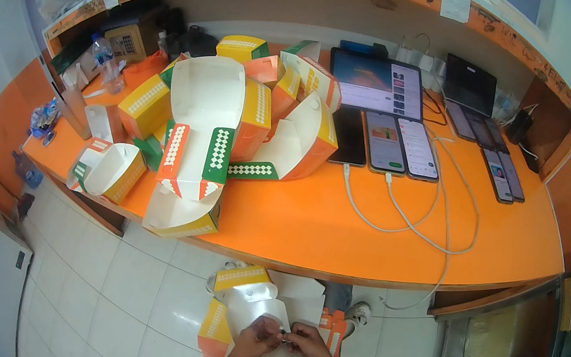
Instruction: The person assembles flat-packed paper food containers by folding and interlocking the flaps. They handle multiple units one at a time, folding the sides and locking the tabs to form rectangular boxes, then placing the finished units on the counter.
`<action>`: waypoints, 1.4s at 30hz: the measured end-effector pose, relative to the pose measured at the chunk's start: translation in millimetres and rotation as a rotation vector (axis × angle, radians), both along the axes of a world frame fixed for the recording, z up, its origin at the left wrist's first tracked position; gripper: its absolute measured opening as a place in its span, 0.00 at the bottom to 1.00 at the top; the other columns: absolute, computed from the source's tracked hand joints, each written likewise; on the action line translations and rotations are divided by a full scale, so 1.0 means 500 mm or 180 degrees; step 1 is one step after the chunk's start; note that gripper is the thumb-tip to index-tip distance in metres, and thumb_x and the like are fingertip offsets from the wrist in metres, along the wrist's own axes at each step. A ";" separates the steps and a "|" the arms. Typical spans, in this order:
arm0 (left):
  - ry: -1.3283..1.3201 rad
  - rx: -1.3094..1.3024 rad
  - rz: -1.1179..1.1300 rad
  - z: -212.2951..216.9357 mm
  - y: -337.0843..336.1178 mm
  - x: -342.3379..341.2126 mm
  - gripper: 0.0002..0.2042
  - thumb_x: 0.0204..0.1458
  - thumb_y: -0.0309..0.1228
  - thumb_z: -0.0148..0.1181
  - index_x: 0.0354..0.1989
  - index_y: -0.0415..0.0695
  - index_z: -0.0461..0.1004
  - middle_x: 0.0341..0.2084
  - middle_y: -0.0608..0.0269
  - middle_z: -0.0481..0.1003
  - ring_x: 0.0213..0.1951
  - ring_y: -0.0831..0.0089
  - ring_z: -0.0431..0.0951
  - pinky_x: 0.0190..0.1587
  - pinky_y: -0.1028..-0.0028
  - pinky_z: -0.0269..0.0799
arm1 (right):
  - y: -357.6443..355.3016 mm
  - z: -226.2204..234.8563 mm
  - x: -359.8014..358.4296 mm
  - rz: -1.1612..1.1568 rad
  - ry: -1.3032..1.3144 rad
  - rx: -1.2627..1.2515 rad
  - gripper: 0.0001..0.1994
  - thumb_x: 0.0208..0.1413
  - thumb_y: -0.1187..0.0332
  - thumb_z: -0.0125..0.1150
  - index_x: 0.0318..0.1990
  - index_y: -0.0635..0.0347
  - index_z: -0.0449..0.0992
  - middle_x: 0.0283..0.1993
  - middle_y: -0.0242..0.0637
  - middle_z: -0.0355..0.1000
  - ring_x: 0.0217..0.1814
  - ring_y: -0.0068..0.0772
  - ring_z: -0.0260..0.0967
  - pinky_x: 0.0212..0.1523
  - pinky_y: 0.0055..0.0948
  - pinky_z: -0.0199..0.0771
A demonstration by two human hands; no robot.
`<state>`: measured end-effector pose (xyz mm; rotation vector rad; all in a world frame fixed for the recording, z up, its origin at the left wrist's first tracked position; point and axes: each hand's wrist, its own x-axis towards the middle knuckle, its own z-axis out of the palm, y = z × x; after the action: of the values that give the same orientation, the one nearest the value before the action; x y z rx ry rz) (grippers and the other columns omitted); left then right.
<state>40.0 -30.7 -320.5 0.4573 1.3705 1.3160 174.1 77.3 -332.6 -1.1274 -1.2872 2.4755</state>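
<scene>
Low in front of me, below the counter, my left hand (258, 339) and my right hand (309, 344) meet with their fingers pinched together. A small dark bit shows between the fingertips, too small to name. Beneath and around both hands lies a partly folded food carton (244, 309), white inside with yellow and orange patterned panels. Its pale panel (304, 297) stands up beyond my right hand. Whether the fingers also grip an edge of the carton cannot be made out.
An orange counter (277, 229) carries a heap of open cartons (206, 91) at its left, some overhanging the front edge. Several phones (388, 142), a tablet (379, 85) and loose white cables (432, 243) lie to the right. Orange carton pieces (332, 329) sit beside my right hand.
</scene>
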 end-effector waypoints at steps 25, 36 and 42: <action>0.2270 -0.0610 -0.1308 0.065 0.014 -0.067 0.18 0.49 0.41 0.62 0.29 0.34 0.71 0.22 0.55 0.76 0.28 0.72 0.77 0.35 0.71 0.72 | 0.001 -0.009 -0.004 -0.0104 0.0416 -0.0431 0.11 0.60 0.68 0.52 0.41 0.69 0.72 0.32 0.37 0.72 0.38 0.27 0.71 0.42 0.25 0.71; 0.0438 -0.1108 -0.0756 0.046 0.010 -0.041 0.14 0.55 0.35 0.52 0.27 0.34 0.70 0.19 0.59 0.72 0.20 0.72 0.75 0.23 0.74 0.74 | -0.014 0.004 -0.010 0.0222 0.0077 0.0473 0.11 0.57 0.65 0.58 0.35 0.66 0.76 0.29 0.31 0.72 0.32 0.19 0.68 0.37 0.19 0.68; -0.0012 -0.1058 -0.0481 0.043 0.010 -0.040 0.11 0.56 0.30 0.49 0.33 0.32 0.68 0.22 0.57 0.72 0.23 0.67 0.79 0.28 0.71 0.80 | -0.007 0.004 -0.018 0.0283 0.0100 0.0683 0.09 0.57 0.67 0.57 0.32 0.65 0.74 0.30 0.31 0.71 0.32 0.19 0.69 0.37 0.19 0.68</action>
<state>20.2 -25.7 -298.8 0.3233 1.4874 0.9434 165.1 74.1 -330.4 -0.9966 -1.5809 2.3336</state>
